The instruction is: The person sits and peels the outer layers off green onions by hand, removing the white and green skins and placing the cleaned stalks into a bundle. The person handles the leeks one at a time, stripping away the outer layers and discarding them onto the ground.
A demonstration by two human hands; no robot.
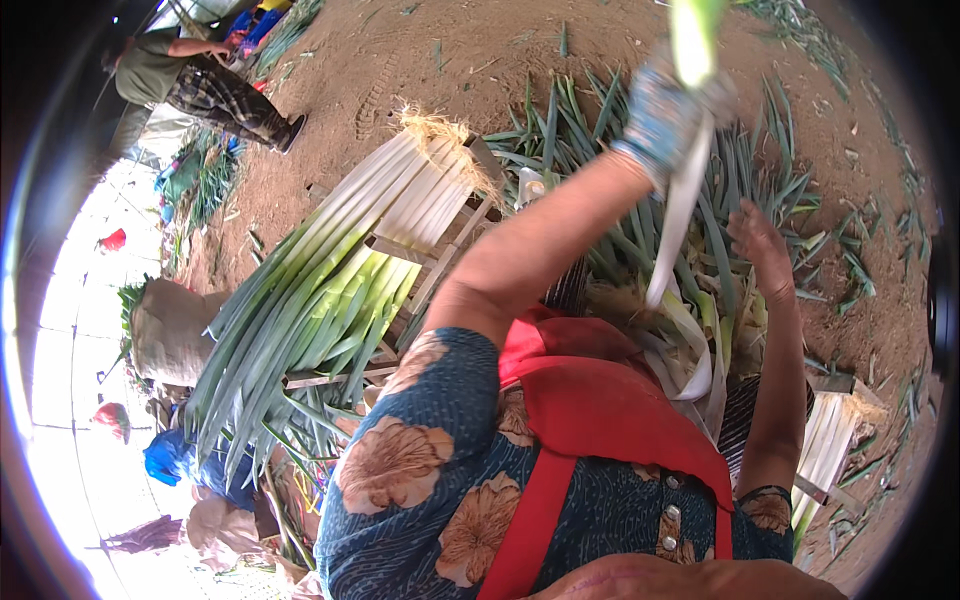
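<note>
My left hand (667, 112), in a patterned blue work glove, is raised ahead of me and closed around a long green onion (696, 45). Its pale green part stands above the fist. Below, a white length (679, 217) hangs down towards my lap; whether it is the same stalk or a loosened layer I cannot tell. My bare right hand (759, 244) is at the right, fingers somewhat apart and slightly blurred, with nothing visible in it. Beneath both hands lies a heap of untrimmed green onions (720, 195), with loose outer skins (686, 367) over my lap.
On my left, cleaned green onions (360, 240) lie on a wooden rack (442, 259), roots pointing away. Another bundle (825, 442) rests on a rack at my right. A person (202, 82) stands at the far left. Leaf scraps litter the dirt floor (480, 45). A sack (169, 330) stands left.
</note>
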